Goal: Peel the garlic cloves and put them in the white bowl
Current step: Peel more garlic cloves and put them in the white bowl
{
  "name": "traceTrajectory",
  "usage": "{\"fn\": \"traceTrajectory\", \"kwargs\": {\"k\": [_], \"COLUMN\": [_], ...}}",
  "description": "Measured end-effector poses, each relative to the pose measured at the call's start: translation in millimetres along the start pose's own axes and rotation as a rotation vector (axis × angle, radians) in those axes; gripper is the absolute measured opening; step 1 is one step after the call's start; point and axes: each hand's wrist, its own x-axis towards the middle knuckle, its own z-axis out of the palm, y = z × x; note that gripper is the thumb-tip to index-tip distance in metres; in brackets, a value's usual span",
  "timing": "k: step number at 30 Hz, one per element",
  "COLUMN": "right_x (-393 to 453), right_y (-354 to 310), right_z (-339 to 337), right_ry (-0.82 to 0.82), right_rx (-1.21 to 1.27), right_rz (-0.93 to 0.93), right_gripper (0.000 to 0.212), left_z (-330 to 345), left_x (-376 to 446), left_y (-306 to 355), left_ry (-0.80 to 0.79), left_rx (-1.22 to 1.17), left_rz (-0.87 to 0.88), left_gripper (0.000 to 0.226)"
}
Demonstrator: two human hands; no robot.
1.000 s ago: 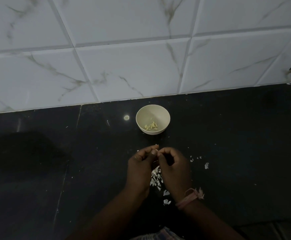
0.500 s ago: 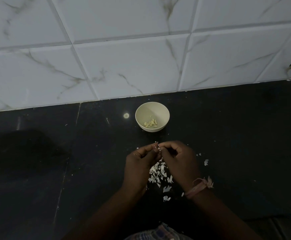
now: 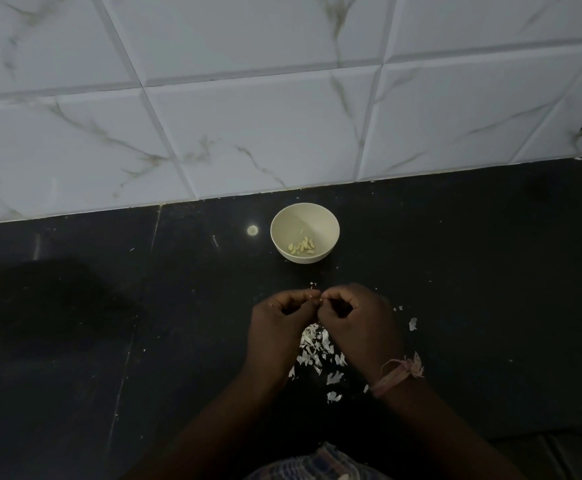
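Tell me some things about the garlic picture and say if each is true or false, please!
1. The white bowl has peeled garlic cloves in it. True.
2. The left hand and right hand are inside the bowl. False: both are over the black counter, nearer the person than the bowl, fingertips together.
3. Bits of white garlic skin lie on the counter under the hands. True.
4. The bowl is tipped on its side. False: it stands upright.
5. The right wrist has a pink thread band. True.
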Motion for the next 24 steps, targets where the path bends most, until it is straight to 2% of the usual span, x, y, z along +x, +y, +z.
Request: {"fn": "traceTrajectory", "kwargs": {"k": [4, 8, 11, 16, 24], "right_x": [3.8, 5.1, 3.4, 3.5, 4.3], "right_y": [1.5, 2.2, -0.1, -11.3, -31.7], "right_z": [3.1, 8.4, 9.6, 7.2, 9.6], "right_ry": [-0.002, 0.006, -0.005, -0.039, -0.049], "right_rx": [-0.109, -0.154, -0.112, 0.119, 0.599], "right_rz": [-0.080, -0.054, -0.006, 0.312, 0.613], "right_gripper": [0.008, 0.012, 0.010, 0.006, 0.013], "left_z": [-5.1, -9.5, -14.5, -13.8, -17.7], "left_x": [3.0, 6.3, 7.7, 8.8, 16.7], "left_y": [4.1, 6.0, 7.0, 6.9, -3.7], "left_ry": [-0.037, -0.075, -0.128, -0.134, -0.055], "left_rx": [0.092, 0.130, 0.058, 0.020, 0.258], "left_rz": [0.023, 0.016, -0.040, -0.005, 0.184], "left_gripper": [0.014, 0.015, 0.015, 0.015, 0.021]}}
